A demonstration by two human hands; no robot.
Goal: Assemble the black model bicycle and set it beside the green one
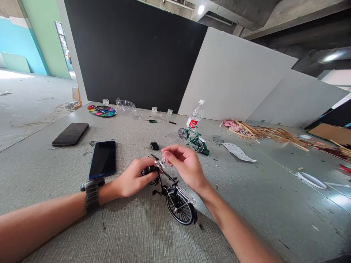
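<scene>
A black model bicycle [179, 204] stands in front of me, its rear wheel toward me and a silver rack over it. My left hand [137, 177] is closed round its front end, by the front wheel, which the fingers partly hide. At the silver handlebar [160, 162], the thumb and forefinger of my right hand [185, 164] are pinched together. Whether they grip the bar itself or a small part on it is too small to tell. Just beyond the hands lies a small black block [154, 146].
A green model bicycle [195, 140] stands by a plastic bottle [196, 113], with a printed sheet [238, 152] to its right. Two phones, one black [70, 134] and one blue [102, 159], lie left. Farther back are a paint palette [101, 111], clear plastic packaging [125, 106] and upright panels [131, 51].
</scene>
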